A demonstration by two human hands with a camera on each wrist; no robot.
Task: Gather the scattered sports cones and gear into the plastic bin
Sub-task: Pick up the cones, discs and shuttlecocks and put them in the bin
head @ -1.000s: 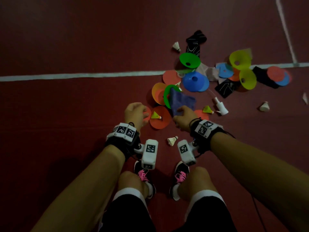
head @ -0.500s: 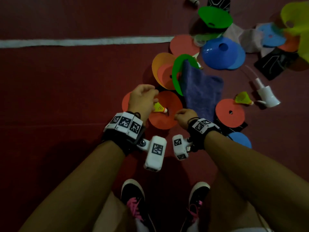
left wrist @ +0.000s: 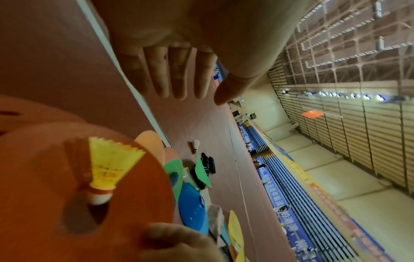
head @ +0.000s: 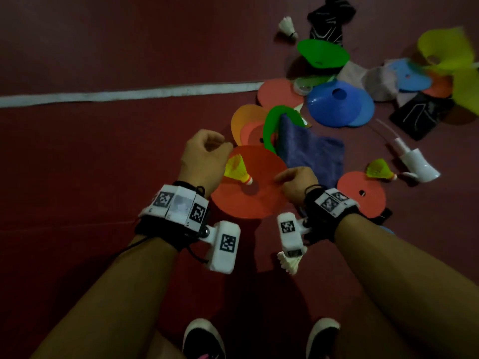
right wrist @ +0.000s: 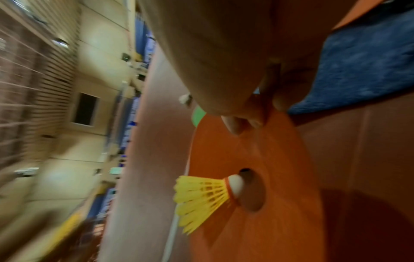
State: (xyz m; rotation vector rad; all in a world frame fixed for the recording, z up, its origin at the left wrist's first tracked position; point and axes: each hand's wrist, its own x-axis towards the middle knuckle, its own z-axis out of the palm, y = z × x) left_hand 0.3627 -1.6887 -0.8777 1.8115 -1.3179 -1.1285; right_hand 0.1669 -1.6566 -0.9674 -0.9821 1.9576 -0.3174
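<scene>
Orange disc cone (head: 255, 185) pinched at its right edge between thumb and fingers of the right hand (head: 298, 183), lifted off the red floor (head: 90, 156). Yellow shuttlecock (head: 237, 169) lying on the cone, cork tip at the centre hole. Left hand (head: 204, 158) just beside the cone's left rim, fingers loosely curled, holding nothing. Blue towel (head: 313, 154) just beyond the right hand; other cones scattered further off.
</scene>
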